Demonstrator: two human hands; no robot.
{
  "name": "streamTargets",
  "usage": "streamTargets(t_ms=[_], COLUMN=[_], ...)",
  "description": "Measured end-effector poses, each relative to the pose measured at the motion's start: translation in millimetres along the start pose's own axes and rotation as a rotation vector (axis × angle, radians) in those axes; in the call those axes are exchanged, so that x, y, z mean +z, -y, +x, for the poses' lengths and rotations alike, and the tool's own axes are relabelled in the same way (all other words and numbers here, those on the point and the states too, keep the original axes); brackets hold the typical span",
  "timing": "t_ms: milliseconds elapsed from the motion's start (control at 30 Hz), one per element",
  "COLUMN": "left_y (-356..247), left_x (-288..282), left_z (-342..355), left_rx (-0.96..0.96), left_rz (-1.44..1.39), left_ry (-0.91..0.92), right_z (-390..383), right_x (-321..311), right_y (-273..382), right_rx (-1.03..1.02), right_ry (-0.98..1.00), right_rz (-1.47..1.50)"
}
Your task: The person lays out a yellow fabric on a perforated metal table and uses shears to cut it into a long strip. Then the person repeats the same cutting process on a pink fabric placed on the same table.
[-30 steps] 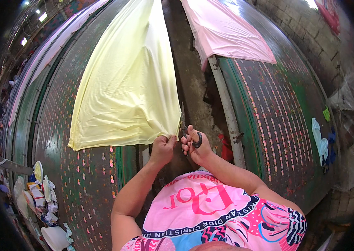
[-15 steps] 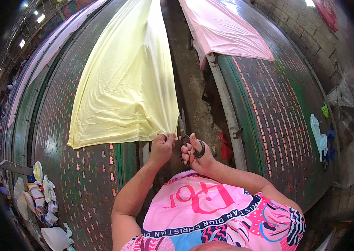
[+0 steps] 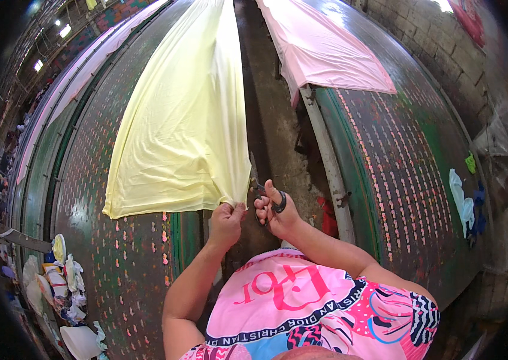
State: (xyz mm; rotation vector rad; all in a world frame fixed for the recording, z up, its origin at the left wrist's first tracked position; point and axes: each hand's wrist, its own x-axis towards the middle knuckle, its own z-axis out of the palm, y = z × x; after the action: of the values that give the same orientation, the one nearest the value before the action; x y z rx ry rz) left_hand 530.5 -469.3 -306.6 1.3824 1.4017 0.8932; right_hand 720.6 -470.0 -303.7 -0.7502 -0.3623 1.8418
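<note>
A long sheet of pale yellow fabric [image 3: 176, 144] lies over the left table, its near edge running crosswise in front of me. My left hand [image 3: 227, 223] is closed on the fabric's near right corner, pulling it into folds. In my right hand [image 3: 279, 215] is a pair of scissors [image 3: 258, 185] with dark handles, thumb and fingers through the loops. The blades point away from me, beside the fabric's right edge, close to my left hand. Whether the blades touch the cloth I cannot tell.
Between the left table [image 3: 116, 258] and right table [image 3: 410, 180] runs a narrow aisle [image 3: 284, 114]. Pink fabric [image 3: 332, 60] covers the right table's far part. A red cloth [image 3: 328, 217] sits low in the aisle. Rags and containers [image 3: 65, 282] crowd the left side; a pale blue cloth [image 3: 460, 201] lies right.
Both hands have shifted slightly left, the left one also a little nearer to me. The fabric's corner has moved with it, and the scissors have come left alongside the cloth.
</note>
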Motion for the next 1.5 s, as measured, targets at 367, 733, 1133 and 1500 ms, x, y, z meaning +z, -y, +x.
streamTargets(t_ms=[367, 733, 1133, 1500], left_y=[-29.4, -64.1, -75.3, 27.9], left_x=[-27.2, -96.7, -178.2, -215.5], left_z=[-35.6, -42.8, -37.3, 65.6], left_rx=[0.01, 0.155, 0.062, -0.462], left_rz=[0.001, 0.319, 0.889, 0.864], left_ry=[0.053, -0.1, -0.525, -0.224], right_z=[107.1, 265.0, 396.8, 360.5], right_x=[-15.4, 10.0, 72.1, 56.4], right_y=[57.0, 138.0, 159.9, 141.1], right_rx=[-0.064, -0.068, -0.052, -0.063], right_ry=[-0.054, 0.001, 0.121, 0.053], right_rz=[0.156, 0.213, -0.005, -0.121])
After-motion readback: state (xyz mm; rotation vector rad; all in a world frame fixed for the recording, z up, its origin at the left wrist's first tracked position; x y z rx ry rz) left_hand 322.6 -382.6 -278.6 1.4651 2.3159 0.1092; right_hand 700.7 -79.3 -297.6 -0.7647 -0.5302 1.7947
